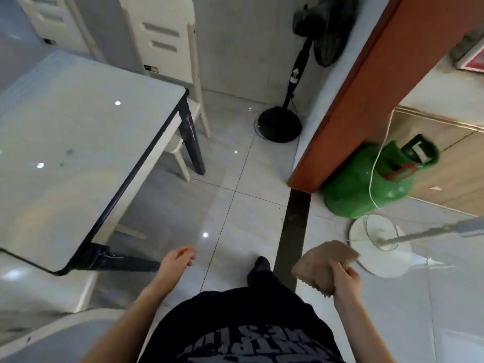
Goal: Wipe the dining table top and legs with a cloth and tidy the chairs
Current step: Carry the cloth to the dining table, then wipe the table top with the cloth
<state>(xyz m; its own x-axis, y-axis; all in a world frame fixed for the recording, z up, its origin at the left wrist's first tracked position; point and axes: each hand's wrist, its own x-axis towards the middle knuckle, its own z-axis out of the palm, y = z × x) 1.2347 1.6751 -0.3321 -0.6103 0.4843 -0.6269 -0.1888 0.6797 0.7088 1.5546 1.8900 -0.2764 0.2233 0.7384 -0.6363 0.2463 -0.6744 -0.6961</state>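
Note:
The dining table (78, 142) has a glossy pale top with a dark rim and fills the left of the view; its near dark leg (120, 260) and far dark leg (192, 142) show. My right hand (345, 282) grips a folded brown cloth (320, 265) over the floor, well right of the table. My left hand (178, 259) hangs with relaxed fingers just right of the near table corner and holds nothing. A white chair (167, 45) stands at the table's far end, and another white chair (49, 19) is at the back left.
A black standing fan (285, 119) stands by the far wall. A brown door frame (348, 106) rises at the right, with a green gas cylinder (366, 179) behind it. A white fan base (379, 244) sits on the tiled floor near my right hand. A grey seat (52, 339) is bottom left.

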